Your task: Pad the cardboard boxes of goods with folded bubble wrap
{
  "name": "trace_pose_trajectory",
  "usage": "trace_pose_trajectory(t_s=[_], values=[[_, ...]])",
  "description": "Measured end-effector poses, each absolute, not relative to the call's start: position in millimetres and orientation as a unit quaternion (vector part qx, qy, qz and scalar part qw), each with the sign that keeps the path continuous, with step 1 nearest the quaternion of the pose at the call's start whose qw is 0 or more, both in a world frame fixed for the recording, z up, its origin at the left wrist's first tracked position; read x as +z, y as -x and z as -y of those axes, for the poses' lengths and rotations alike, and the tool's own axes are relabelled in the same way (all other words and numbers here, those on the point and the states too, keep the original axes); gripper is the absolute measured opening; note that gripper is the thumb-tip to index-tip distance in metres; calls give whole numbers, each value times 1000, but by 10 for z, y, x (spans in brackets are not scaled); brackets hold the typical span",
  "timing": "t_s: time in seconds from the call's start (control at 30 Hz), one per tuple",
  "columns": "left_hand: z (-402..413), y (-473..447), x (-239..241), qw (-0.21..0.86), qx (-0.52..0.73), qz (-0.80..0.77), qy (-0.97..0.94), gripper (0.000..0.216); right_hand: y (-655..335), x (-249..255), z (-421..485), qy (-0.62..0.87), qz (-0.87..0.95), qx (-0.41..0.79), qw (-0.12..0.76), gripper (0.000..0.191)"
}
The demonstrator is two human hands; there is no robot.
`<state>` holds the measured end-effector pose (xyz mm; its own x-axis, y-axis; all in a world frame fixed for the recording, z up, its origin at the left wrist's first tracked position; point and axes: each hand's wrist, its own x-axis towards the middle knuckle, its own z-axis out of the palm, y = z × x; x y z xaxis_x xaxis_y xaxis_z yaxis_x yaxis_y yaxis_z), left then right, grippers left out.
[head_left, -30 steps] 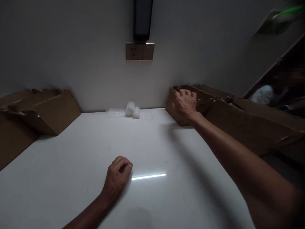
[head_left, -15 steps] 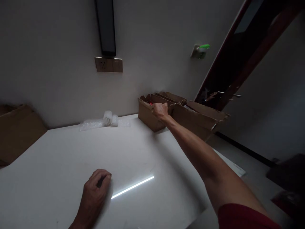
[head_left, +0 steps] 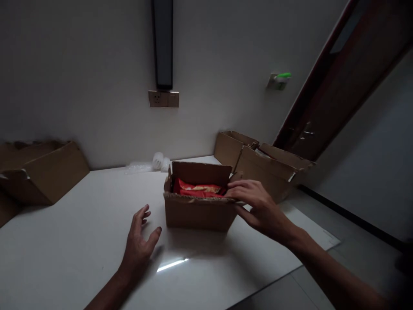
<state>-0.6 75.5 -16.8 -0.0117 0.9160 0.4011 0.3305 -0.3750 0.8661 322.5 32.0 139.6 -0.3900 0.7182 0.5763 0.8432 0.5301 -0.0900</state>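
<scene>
An open-topped cardboard box (head_left: 198, 214) is at the middle of the white table (head_left: 97, 241), with red packets (head_left: 203, 189) inside it. My right hand (head_left: 251, 200) grips the box at its right end, fingers over the rim and thumb lower on the outside. To the left of the box, my left hand (head_left: 140, 237) is open and holds nothing, its thumb and fingers apart and not touching the cardboard. How many packets the box holds is hidden by its front wall.
At the back right stand a small cardboard box (head_left: 226, 148) and a larger one (head_left: 263, 170). Another cardboard box (head_left: 61, 172) sits at the left. A roll of bubble wrap (head_left: 158, 161) lies near the wall. The table's right edge drops to the floor.
My right hand has brought the box with red packets from the back right to the table's middle. My left hand has opened from a loose curl and moved slightly forward.
</scene>
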Motion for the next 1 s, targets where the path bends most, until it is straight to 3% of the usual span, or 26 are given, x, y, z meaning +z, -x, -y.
trace_pose_trajectory(t_s=[0.1,0.2,0.33,0.4,0.63,0.8,1.0], values=[[-652,-23,-195,309,500,-454,-670,69,-3324,1211,9,519,742,-100,413,39],[-556,-104,-215,337,492,-424,-682,71,-3459,864,110,579,660,0,478,53],[-507,-232,-185,378,490,-404,-674,65,-3511,402,-109,588,645,235,429,53],[-521,-248,-163,384,491,-415,-662,62,-3430,286,-263,561,652,298,414,53],[-807,207,-111,411,539,-470,-565,63,-2763,314,-761,522,688,329,383,54],[-1014,738,-116,313,602,-554,-482,55,-2055,272,-1233,459,738,331,368,71],[-1128,1089,-163,243,611,-621,-427,49,-1636,161,-1598,424,773,318,350,75]])
